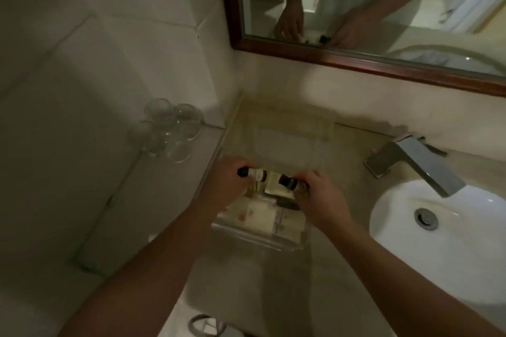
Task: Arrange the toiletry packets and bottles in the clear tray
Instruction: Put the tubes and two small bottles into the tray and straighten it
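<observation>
Bottles fill both hands at mid-frame: the left hand point(227, 179) grips a small dark-capped bottle point(250, 172) and the right hand point(320, 197) pinches a second dark bottle point(287, 181), both just above the clear tray point(262, 239) where pale packets point(252, 216) lie.

Beige counter point(347, 150): 1 clear tray point(262, 238), 1 chrome faucet point(419, 167), white basin point(465, 241).

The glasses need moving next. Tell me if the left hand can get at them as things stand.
Probably yes: the glasses stand on the ledge left of the left hand, nothing between. But that hand grips a small bottle and would have to set it down first.
</observation>
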The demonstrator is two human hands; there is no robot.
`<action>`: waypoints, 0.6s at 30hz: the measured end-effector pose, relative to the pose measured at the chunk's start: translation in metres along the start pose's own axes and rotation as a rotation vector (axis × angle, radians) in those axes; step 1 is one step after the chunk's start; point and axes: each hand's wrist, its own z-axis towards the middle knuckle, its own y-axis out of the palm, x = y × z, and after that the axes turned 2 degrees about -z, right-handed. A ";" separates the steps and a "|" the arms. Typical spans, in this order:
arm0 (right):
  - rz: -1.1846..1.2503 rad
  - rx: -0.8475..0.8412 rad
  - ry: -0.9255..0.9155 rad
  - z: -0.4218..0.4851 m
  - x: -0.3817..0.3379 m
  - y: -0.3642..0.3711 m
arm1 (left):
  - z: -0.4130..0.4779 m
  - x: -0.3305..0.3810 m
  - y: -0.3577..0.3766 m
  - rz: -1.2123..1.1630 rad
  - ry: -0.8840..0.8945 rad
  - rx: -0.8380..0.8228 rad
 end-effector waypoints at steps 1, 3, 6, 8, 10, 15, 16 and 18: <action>-0.045 0.025 0.003 0.005 -0.002 0.003 | 0.006 -0.002 0.002 0.006 0.024 -0.020; -0.125 0.076 -0.013 0.011 -0.004 0.011 | 0.015 -0.007 0.006 0.001 0.063 -0.046; -0.196 0.141 -0.024 0.017 -0.006 0.019 | 0.023 -0.017 0.008 0.005 0.079 -0.053; -0.240 0.165 -0.024 0.021 -0.009 0.024 | 0.028 -0.022 0.009 0.063 0.113 -0.066; -0.301 0.169 -0.026 0.025 -0.012 0.031 | 0.033 -0.026 0.011 0.139 0.149 -0.068; -0.336 0.205 0.001 0.029 -0.021 0.039 | 0.032 -0.036 0.017 0.328 0.177 0.011; -0.336 0.214 0.005 0.030 -0.022 0.039 | 0.031 -0.037 0.018 0.339 0.166 0.031; -0.342 0.231 0.016 0.033 -0.024 0.040 | 0.031 -0.034 0.019 0.338 0.141 0.063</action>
